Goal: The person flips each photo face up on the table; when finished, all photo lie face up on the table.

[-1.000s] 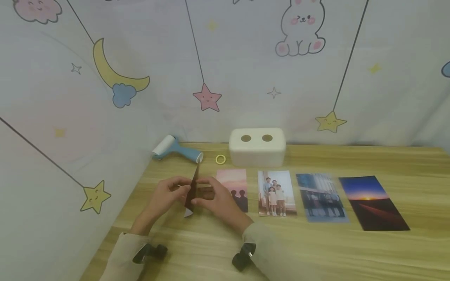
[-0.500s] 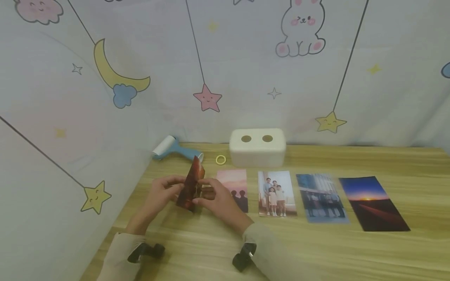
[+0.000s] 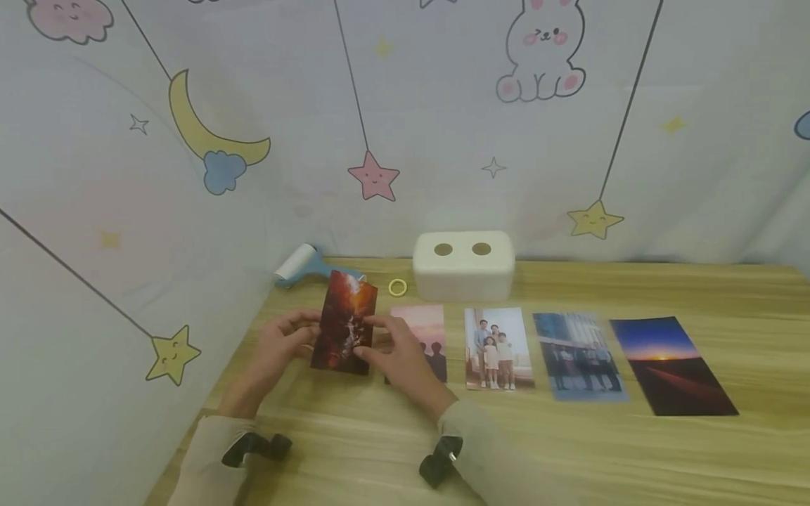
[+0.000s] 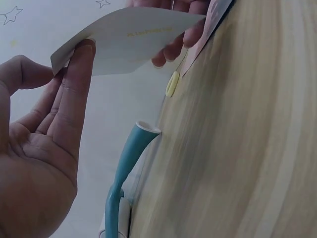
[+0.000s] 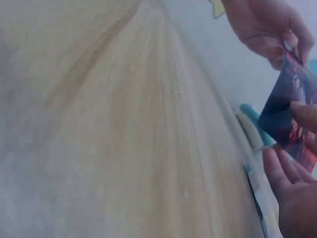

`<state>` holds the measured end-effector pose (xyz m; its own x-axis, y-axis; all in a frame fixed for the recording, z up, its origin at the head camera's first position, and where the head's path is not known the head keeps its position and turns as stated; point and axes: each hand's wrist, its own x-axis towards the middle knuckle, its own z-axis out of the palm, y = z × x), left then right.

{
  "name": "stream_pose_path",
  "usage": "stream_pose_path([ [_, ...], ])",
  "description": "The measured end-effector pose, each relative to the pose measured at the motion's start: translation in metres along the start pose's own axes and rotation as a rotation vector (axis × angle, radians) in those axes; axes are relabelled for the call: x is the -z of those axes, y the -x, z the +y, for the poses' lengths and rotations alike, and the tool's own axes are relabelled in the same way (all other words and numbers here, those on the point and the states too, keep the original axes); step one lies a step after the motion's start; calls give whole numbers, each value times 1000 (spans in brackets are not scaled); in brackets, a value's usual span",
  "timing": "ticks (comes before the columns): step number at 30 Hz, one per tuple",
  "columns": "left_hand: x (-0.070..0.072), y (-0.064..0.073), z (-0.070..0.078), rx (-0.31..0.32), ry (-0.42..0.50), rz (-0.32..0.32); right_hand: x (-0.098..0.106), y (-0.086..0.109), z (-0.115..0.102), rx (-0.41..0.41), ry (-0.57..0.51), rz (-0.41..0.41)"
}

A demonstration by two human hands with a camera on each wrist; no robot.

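Both hands hold up a photo print (image 3: 346,327) with a dark red and orange picture, its front towards the head camera. My left hand (image 3: 278,351) pinches it by the left edge, thumb on one face and fingers behind, as the left wrist view shows. There the pale back of the print (image 4: 124,37) is bowed and bears faint yellow lettering. My right hand (image 3: 408,362) grips the right edge, thumb and forefinger over the front. Just behind the right hand lies a pink photo (image 3: 418,320) of silhouettes, partly covered by that hand.
Right of the hands lie a family photo (image 3: 498,351), a bluish group photo (image 3: 579,358) and a sunset photo (image 3: 671,365). Towards the back stand a white box (image 3: 463,277) with two round holes, a small yellow ring (image 3: 390,287) and a blue-handled roller (image 3: 296,264), partly behind the print.
The print has turned from nearly edge-on to face the head camera, its picture now showing. The left hand has shifted slightly left; the right hand has stayed nearly in place.
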<state>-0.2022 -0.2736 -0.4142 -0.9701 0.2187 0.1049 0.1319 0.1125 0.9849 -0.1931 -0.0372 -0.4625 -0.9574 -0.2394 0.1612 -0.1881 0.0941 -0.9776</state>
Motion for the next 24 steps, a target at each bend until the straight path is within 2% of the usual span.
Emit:
stream_pose_path([
  [7, 7, -1, -3, 1, -60, 7, 1, -1, 0, 56, 63, 93],
  [12, 12, -2, -5, 6, -109, 4, 2, -1, -1, 77, 85, 124],
  [19, 23, -4, -14, -14, -105, -45, 1, 0, -2, 61, 102, 112],
  [24, 30, -4, -22, -10, -197, -73, 1, 1, -3, 44, 91, 73],
])
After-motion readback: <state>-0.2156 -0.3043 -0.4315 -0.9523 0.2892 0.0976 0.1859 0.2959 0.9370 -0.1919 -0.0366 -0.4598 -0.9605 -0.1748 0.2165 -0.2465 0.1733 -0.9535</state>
